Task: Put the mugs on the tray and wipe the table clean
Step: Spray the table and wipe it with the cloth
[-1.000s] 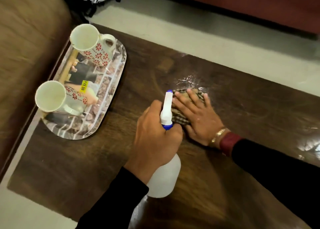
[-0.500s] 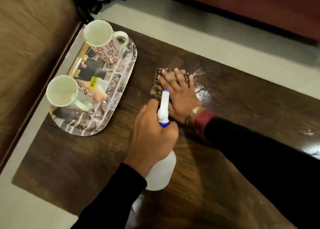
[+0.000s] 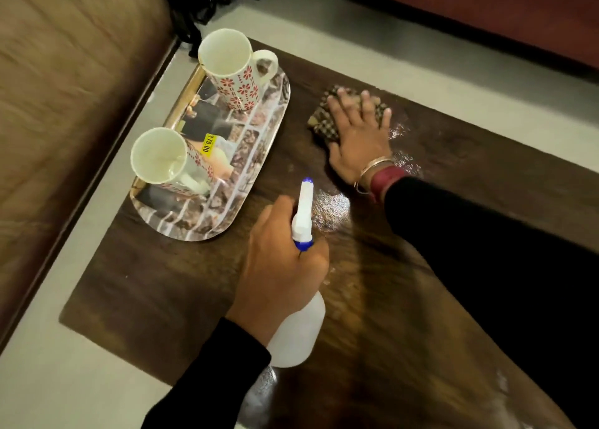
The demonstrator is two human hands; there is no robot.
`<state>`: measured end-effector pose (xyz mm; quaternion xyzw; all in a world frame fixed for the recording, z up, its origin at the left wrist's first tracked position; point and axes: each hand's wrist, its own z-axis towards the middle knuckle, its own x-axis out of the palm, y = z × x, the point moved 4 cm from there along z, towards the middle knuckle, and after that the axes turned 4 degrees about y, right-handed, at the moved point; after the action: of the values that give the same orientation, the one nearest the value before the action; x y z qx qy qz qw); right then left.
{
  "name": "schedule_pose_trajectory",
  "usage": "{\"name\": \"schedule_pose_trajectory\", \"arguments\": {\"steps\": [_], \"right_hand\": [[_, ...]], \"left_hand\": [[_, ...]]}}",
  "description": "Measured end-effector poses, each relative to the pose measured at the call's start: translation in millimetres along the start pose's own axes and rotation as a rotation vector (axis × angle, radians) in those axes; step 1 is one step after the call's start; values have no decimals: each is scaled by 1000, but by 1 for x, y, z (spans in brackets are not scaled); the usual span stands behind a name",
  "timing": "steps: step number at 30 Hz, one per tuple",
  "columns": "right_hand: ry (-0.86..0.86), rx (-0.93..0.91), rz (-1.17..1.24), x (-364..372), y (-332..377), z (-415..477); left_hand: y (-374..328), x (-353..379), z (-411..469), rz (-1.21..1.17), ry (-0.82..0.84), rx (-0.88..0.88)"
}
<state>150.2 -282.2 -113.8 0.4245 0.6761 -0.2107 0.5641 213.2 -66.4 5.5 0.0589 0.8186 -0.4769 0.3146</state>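
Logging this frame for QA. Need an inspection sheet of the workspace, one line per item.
Surface: dark wood table, wet patches shining between the hands.
Job's things: far mug and near mug, both floral, standing on the tray; checked cloth on the table right of the tray.
Clutter: nothing seen.
Grippers: right hand flat with fingers spread, pressing on the cloth; left hand grips a white spray bottle, its blue-tipped nozzle pointing away from the person.
Cables: nothing seen.
Surroundings: brown sofa on the left, pale floor, dark red furniture beyond the table.
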Motion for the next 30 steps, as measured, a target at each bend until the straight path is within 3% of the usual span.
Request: {"name": "schedule_pose_trajectory", "arguments": {"steps": [5,7,10,14,16,21,24,27,30], "right_hand": [[98,-472,-84,24,16,-74],[119,-537,-136,18,-9,-74],[72,-275,-60,-3,-39,-27],[-13,74,67,-11,-18,24],[-2,51,61,-4,6,13],[75,-345,-21,39,70,-112],[103,-515,-99,56,69,-155],[85,-437,-72,51,59,-139],[26,-136,45,45,65,-114]], "left_hand": [[7,-10,-4,-49,-44,8],[10,-14,-5,-41,-21,13],[20,-18,-12,-24,6,58],[38,-23,-37,-52,11,13],[43,-23,-52,-57,41,-46],[68,-20,-78,-57,32,-109],[78,-19,-87,-22,52,-155],[89,-20,-96,2,63,-117],[101,-21,-113,-26,70,-143]]}}
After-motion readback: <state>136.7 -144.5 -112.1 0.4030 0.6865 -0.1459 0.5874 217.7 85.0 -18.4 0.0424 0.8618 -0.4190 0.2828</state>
